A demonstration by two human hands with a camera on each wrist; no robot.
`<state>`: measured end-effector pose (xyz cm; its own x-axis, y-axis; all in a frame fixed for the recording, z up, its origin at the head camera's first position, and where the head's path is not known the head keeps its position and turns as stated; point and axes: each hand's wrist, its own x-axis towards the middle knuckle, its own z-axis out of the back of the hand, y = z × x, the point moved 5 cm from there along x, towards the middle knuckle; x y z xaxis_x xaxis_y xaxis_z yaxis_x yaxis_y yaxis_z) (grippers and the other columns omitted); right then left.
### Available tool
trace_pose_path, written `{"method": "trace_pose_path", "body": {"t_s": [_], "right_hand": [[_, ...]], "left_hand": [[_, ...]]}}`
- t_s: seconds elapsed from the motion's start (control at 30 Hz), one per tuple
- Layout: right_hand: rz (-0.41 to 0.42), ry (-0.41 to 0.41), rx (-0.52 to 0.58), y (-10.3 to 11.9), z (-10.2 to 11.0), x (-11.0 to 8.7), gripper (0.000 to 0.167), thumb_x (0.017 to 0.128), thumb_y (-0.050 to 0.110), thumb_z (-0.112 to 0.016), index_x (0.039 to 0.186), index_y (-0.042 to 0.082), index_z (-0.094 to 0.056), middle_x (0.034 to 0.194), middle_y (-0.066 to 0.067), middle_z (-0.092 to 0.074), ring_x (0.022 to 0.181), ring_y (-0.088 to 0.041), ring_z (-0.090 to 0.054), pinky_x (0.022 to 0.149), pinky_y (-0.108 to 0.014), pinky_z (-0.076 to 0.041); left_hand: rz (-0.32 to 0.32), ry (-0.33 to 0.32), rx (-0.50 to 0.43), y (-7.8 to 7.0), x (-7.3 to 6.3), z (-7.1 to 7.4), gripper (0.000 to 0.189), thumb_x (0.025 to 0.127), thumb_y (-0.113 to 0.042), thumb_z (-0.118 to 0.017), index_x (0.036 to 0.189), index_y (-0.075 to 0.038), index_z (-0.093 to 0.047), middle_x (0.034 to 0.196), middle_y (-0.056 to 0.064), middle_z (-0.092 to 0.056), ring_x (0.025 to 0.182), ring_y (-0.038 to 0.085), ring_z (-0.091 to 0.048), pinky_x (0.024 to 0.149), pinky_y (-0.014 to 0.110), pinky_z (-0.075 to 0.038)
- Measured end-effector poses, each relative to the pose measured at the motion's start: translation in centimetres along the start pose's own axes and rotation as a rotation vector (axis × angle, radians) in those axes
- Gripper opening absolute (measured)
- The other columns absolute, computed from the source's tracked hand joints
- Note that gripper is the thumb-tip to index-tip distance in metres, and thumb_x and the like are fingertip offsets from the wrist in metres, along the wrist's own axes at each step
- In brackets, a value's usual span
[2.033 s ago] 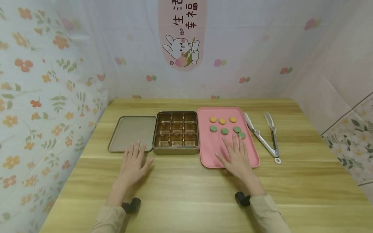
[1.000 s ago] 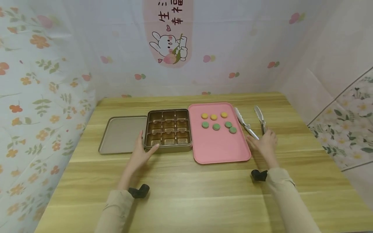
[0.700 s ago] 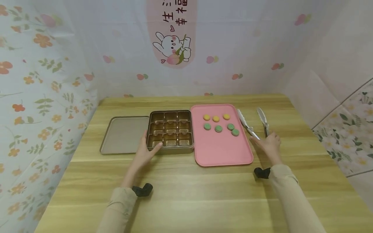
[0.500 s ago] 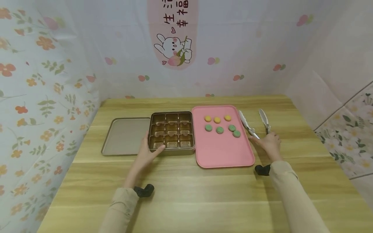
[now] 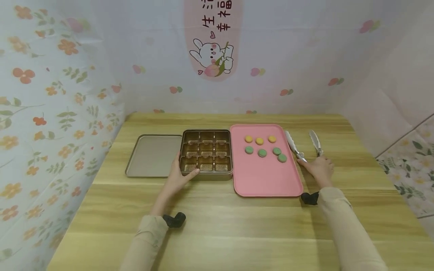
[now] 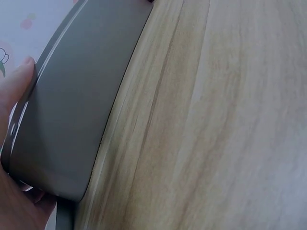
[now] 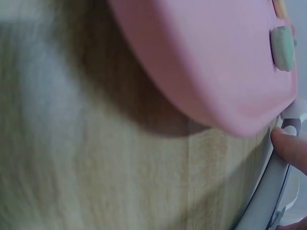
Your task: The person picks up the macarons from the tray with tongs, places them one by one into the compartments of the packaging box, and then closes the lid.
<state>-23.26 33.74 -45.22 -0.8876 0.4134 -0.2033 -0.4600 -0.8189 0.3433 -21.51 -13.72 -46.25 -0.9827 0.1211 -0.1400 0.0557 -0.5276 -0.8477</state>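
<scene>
My left hand (image 5: 178, 178) holds the front left corner of a square metal tin (image 5: 213, 175), thumb over its front rim and fingers along its left side. A gold insert (image 5: 205, 149) divides the tin into several compartments. In the left wrist view the thumb lies at the tin's (image 6: 72, 105) rim. At the right, my right hand (image 5: 320, 170) grips a pair of metal tongs (image 5: 300, 155) around the arms. Their scalloped tips are spread apart and point away from me. The thumb presses on one arm of the tongs (image 7: 268, 191) in the right wrist view.
Between the hands lies a pink tray (image 5: 268, 180) bearing yellow macarons (image 5: 259, 141) and green macarons (image 5: 262, 153). A flat metal lid (image 5: 152, 156) sits left of the tin. Patterned cloth (image 5: 271, 56) hangs behind the wooden table (image 5: 217, 233).
From above the lid, my left hand moved right to the tin's corner. My right hand left the pink tray and took hold of the tongs. The tin and tray stayed put.
</scene>
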Motion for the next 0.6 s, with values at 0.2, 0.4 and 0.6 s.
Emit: {"method": "trace_pose_path", "body": {"t_s": [0.2, 0.4, 0.6], "right_hand": [[0.027, -0.020, -0.005, -0.9, 0.0, 0.3, 0.091, 0.080, 0.052, -0.059, 0.115, -0.029, -0.036, 0.112, -0.046, -0.038, 0.103, -0.053, -0.036, 0.083, -0.054, -0.036], [0.097, -0.089, 0.082, -1.8, 1.0, 0.0, 0.075, 0.078, 0.051, -0.063, 0.096, -0.020, -0.048, 0.096, -0.039, -0.049, 0.088, -0.047, -0.047, 0.069, -0.049, -0.042], [0.261, -0.123, 0.062, -2.4, 3.6, -0.5, 0.064, 0.079, 0.047, -0.066, 0.094, -0.013, -0.049, 0.085, -0.029, -0.050, 0.075, -0.039, -0.049, 0.057, -0.043, -0.040]], "left_hand": [[0.007, -0.003, -0.018, -0.1, 0.1, -0.3, 0.105, 0.079, -0.051, -0.064, 0.147, -0.016, 0.008, 0.153, 0.017, 0.003, 0.140, 0.039, -0.005, 0.109, 0.059, -0.016], [0.007, -0.008, -0.027, -0.1, 0.0, -0.3, 0.104, 0.080, -0.047, -0.065, 0.147, -0.014, 0.008, 0.153, 0.017, 0.004, 0.140, 0.039, -0.003, 0.110, 0.059, -0.016], [0.004, -0.011, -0.024, -0.2, 0.0, -0.2, 0.105, 0.080, -0.048, -0.065, 0.147, -0.013, 0.009, 0.153, 0.019, 0.004, 0.140, 0.040, -0.002, 0.110, 0.059, -0.015]]}}
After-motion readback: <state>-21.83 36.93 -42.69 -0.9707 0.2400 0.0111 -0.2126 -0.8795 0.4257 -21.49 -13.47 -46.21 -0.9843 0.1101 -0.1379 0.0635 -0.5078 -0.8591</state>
